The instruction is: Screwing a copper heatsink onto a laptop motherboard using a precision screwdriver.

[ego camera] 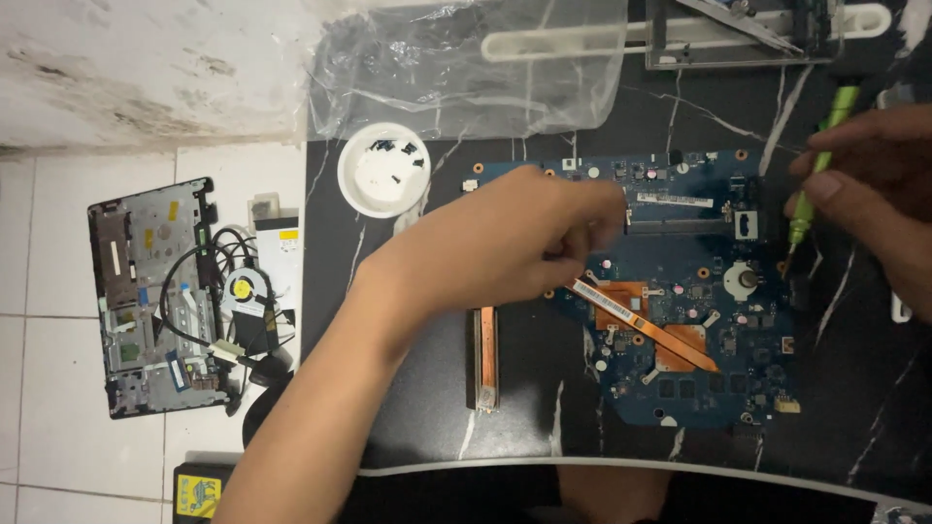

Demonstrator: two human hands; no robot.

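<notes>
A blue laptop motherboard (718,291) lies flat on the black marble-patterned table (544,408). A copper heat pipe assembly (646,325) runs diagonally across it toward a fin block (485,359) off the board's left edge. My left hand (515,243) reaches over the board's upper left part with its fingers curled and blurred near the heat pipe's end; whether it pinches anything is unclear. My right hand (869,184) holds a green screwdriver (815,175) upright, its tip touching the board's right edge.
A small white round dish (383,175) with dark screws sits at the table's back left. A clear plastic bag (466,68) and a metal frame (748,34) lie at the back. On the tiled floor, left, rests an opened laptop chassis (146,291) with cables and a fan.
</notes>
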